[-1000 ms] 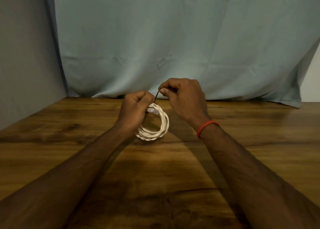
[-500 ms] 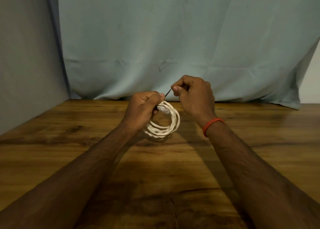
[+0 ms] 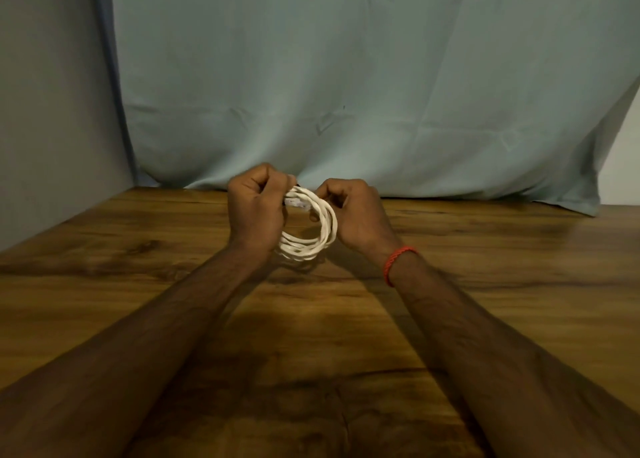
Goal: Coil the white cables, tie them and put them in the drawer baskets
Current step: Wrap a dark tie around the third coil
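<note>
A white cable wound into a small round coil is held upright just above the wooden table. My left hand grips the coil's upper left part, where a white plug end shows between the fingers. My right hand has its fingers curled round the coil's upper right side. A short dark tie tip peeks out between the two hands at the top of the coil. No drawer or basket is in view.
A pale blue cloth hangs behind the table's far edge. A grey wall stands on the left. A red thread band circles my right wrist.
My right hand, which was pinching the dark tie raised above the coil, has come down and now holds the coil's right side. The tie is now mostly hidden.
</note>
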Available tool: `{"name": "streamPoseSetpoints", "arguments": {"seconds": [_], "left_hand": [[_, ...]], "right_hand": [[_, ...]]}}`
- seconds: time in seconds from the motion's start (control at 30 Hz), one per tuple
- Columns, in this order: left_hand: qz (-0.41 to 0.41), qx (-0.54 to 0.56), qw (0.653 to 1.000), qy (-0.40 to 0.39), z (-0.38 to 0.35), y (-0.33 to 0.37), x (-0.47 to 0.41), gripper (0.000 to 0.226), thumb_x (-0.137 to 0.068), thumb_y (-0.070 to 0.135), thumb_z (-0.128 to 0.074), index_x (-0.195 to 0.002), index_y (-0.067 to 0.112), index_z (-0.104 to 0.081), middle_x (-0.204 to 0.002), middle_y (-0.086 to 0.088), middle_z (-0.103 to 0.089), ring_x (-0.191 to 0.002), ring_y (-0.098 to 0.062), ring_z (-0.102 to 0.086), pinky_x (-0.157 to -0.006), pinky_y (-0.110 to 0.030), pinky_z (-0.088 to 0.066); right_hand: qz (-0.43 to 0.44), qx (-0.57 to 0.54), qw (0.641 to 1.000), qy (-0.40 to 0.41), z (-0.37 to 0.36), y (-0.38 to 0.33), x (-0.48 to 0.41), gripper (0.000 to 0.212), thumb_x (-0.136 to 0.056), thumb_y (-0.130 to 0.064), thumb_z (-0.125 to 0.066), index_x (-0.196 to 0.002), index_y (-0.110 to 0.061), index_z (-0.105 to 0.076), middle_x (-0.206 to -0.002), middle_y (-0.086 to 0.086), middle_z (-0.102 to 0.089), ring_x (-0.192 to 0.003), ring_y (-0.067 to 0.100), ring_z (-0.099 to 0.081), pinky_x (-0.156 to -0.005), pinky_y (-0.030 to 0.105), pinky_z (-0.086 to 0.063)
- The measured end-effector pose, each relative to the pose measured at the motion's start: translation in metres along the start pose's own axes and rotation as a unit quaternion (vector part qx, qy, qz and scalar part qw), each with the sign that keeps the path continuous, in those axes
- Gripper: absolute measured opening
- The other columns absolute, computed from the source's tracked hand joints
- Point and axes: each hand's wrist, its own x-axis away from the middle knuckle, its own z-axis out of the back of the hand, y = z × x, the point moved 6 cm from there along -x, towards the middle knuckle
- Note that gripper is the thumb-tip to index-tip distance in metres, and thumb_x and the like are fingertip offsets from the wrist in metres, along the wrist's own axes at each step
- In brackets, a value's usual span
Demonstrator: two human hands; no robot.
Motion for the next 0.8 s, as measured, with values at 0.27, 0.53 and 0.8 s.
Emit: {"name": "streamPoseSetpoints", "arguments": {"seconds": [0.27, 0.53, 0.8], "left_hand": [[0.028, -0.057, 0.997, 0.04, 0.007, -0.001, -0.002, 0.028, -0.078, 0.016, -0.056, -0.052, 0.011, -0.062, -0.046, 0.003, -0.049, -0.045, -0.015, -0.043, -0.049, -0.025, -0.033], [0.042, -0.124, 0.99, 0.055, 0.016, -0.004, -0.011, 0.034, -0.079, 0.027, -0.052, -0.049, 0.012, -0.052, -0.053, -0.008, -0.04, -0.051, -0.018, -0.038, -0.05, -0.035, -0.031], [0.062, -0.143, 0.985, 0.07, 0.02, -0.014, -0.015, 0.043, -0.09, 0.018, -0.056, -0.048, 0.018, -0.047, -0.052, 0.0, -0.041, -0.049, -0.007, -0.036, -0.05, -0.028, -0.032]], "right_hand": [[-0.016, -0.073, 0.99, -0.12, -0.02, -0.003, 0.007, 0.024, -0.087, -0.016, -0.078, -0.073, -0.035, -0.074, -0.068, -0.019, -0.071, -0.068, -0.007, -0.064, -0.071, 0.033, -0.058], [-0.046, -0.061, 0.984, -0.163, -0.019, -0.005, 0.007, 0.022, -0.085, -0.022, -0.081, -0.069, -0.035, -0.073, -0.067, -0.019, -0.072, -0.065, -0.009, -0.063, -0.068, 0.018, -0.051], [0.008, -0.044, 0.999, 0.016, 0.009, -0.016, -0.007, 0.008, -0.09, -0.025, -0.073, -0.091, -0.019, -0.078, -0.081, -0.008, -0.075, -0.078, 0.006, -0.07, -0.079, 0.033, -0.059]]}}
